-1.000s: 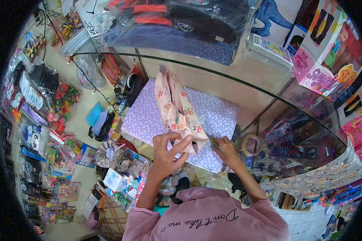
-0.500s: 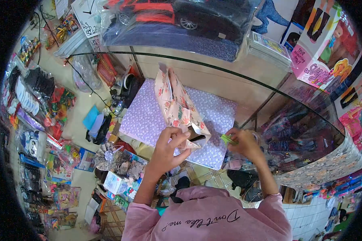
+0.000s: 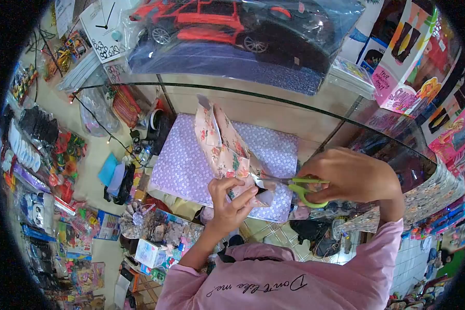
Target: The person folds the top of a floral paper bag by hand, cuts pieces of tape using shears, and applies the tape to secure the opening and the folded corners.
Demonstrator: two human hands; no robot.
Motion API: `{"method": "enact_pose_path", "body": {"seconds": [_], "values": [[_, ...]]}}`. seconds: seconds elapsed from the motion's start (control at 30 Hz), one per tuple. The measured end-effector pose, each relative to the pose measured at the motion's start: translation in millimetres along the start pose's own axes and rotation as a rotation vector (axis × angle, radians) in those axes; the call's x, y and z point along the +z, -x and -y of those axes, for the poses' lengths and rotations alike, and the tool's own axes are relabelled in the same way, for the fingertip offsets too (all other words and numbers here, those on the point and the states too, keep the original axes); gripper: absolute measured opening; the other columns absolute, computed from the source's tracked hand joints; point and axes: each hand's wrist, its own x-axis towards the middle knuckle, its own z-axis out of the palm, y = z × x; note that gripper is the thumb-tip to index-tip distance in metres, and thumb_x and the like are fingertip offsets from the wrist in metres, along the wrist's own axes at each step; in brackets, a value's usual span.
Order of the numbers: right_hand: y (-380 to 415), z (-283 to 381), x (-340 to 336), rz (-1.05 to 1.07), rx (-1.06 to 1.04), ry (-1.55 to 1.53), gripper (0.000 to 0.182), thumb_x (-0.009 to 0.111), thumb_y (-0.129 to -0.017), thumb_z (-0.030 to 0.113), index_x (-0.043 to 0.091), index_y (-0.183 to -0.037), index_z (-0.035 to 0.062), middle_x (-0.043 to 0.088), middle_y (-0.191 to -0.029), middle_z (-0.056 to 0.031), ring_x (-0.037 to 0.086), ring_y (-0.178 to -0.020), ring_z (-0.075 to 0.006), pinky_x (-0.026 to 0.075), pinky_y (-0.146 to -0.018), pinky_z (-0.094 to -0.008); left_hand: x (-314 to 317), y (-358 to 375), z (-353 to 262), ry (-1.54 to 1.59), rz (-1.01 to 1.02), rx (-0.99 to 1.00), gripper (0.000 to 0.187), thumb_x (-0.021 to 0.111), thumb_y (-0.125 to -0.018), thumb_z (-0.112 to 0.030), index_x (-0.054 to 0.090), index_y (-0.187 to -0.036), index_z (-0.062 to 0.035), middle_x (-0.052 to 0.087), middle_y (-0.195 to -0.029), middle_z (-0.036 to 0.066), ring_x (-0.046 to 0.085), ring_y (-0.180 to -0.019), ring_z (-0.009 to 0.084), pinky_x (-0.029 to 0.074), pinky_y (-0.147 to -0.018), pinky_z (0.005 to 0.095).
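Pink floral paper (image 3: 219, 139), folded into a long, hollow shape, rests on a lilac flower-patterned surface (image 3: 181, 160). My left hand (image 3: 230, 206) grips the near end of this floral paper between thumb and fingers. A dark opening shows at that end, beside the fingertips. From the right, my right hand (image 3: 351, 175) holds scissors with green handles (image 3: 307, 194), fingers through the loops. Their blades point left and overlap the paper's near end, close to my left fingers.
A glass shelf edge (image 3: 217, 93) curves across behind the work, with a bagged picture of a red car (image 3: 206, 26) above it. Doll boxes (image 3: 405, 88) stand at the right. Many packaged goods hang or lie at the left, and a string of lights (image 3: 95, 116) runs there.
My right hand has come up and left, bringing the scissors from beside the lilac surface to the paper's near end. My left hand keeps its hold; the view has shifted slightly.
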Motion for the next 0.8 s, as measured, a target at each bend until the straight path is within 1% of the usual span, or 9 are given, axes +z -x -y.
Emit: {"method": "enact_pose_path", "body": {"seconds": [0.13, 0.2, 0.3, 0.4, 0.5, 0.6, 0.7, 0.8], "values": [[-11.8, 21.6, -13.4, 0.034, -0.036, 0.133, 0.028, 0.062, -0.084, 0.025, 0.052, -0.098, 0.0036, 0.054, -0.096, -0.0147, 0.052, -0.096, -0.0318, 0.041, -0.083, -0.0406, 6.8, 5.8, 4.4, 0.100, -0.081, -0.004, 0.062, 0.080, -0.062, -0.010, 0.060, -0.118, -0.0256, 0.053, -0.110, 0.007, 0.049, -0.099, 0.0253, 0.033, -0.084, 0.0448], [-17.3, 27.6, -17.4, 0.018, -0.045, 0.202, 0.028, 0.064, -0.081, 0.022, 0.051, -0.097, 0.0028, 0.054, -0.099, -0.0148, 0.051, -0.098, -0.0318, 0.040, -0.083, -0.0405, 6.4, 4.7, 4.4, 0.083, -0.062, 0.009, 0.061, 0.080, -0.062, -0.010, 0.060, -0.117, -0.0263, 0.053, -0.111, 0.006, 0.049, -0.099, 0.0250, 0.033, -0.084, 0.0443], [-27.1, 32.9, -19.6, -0.101, -0.172, 0.187, 0.024, 0.064, -0.078, 0.017, 0.055, -0.093, 0.0012, 0.059, -0.092, -0.0141, 0.057, -0.092, -0.0330, 0.044, -0.078, -0.0411, 4.9, 4.2, 6.4, 0.045, -0.030, 0.034, 0.060, 0.079, -0.063, -0.011, 0.060, -0.117, -0.0277, 0.053, -0.111, 0.006, 0.049, -0.099, 0.0244, 0.032, -0.083, 0.0431], [-44.4, 45.2, -27.5, 0.020, -0.088, 0.264, 0.017, 0.066, -0.074, 0.012, 0.060, -0.085, 0.0008, 0.064, -0.080, -0.0133, 0.064, -0.079, -0.0330, 0.049, -0.065, -0.0418, 4.8, 1.4, 7.2, 0.018, -0.008, 0.059, 0.060, 0.079, -0.063, -0.011, 0.060, -0.116, -0.0293, 0.053, -0.110, 0.005, 0.049, -0.098, 0.0231, 0.032, -0.082, 0.0421], [-54.7, 51.8, -28.2, 0.031, -0.080, 0.331, 0.012, 0.066, -0.071, 0.009, 0.064, -0.080, 0.0017, 0.066, -0.071, -0.0128, 0.067, -0.066, -0.0316, 0.051, -0.054, -0.0424, 7.6, 1.8, 9.9, -0.003, -0.021, 0.085, 0.060, 0.079, -0.062, -0.012, 0.061, -0.116, -0.0303, 0.054, -0.109, 0.003, 0.049, -0.097, 0.0218, 0.032, -0.081, 0.0411], [-56.6, 56.1, -27.2, -0.064, -0.181, 0.364, 0.014, 0.066, -0.071, 0.009, 0.065, -0.083, 0.0029, 0.067, -0.073, -0.0126, 0.068, -0.067, -0.0285, 0.052, -0.053, -0.0427, 9.5, -0.8, 10.0, -0.011, -0.049, 0.102, 0.060, 0.079, -0.061, -0.013, 0.061, -0.116, -0.0311, 0.054, -0.108, 0.002, 0.049, -0.097, 0.0207, 0.032, -0.080, 0.0402], [-58.2, 54.8, -24.2, -0.069, -0.150, 0.379, 0.012, 0.065, -0.073, 0.011, 0.066, -0.083, 0.0040, 0.067, -0.075, -0.0111, 0.068, -0.068, -0.0278, 0.052, -0.054, -0.0418, 9.0, -1.5, 9.4, -0.012, -0.053, 0.105, 0.060, 0.079, -0.062, -0.013, 0.061, -0.116, -0.0315, 0.054, -0.108, 0.002, 0.049, -0.097, 0.0202, 0.031, -0.081, 0.0397], [-60.6, 55.9, -22.9, -0.030, -0.107, 0.434, 0.012, 0.064, -0.074, 0.013, 0.066, -0.083, 0.0043, 0.067, -0.077, -0.0102, 0.068, -0.069, -0.0265, 0.052, -0.055, -0.0403, 7.5, -0.2, 9.1, -0.020, -0.041, 0.096, 0.060, 0.079, -0.062, -0.013, 0.061, -0.116, -0.0317, 0.054, -0.108, 0.002, 0.049, -0.097, 0.0199, 0.031, -0.081, 0.0397]]}}
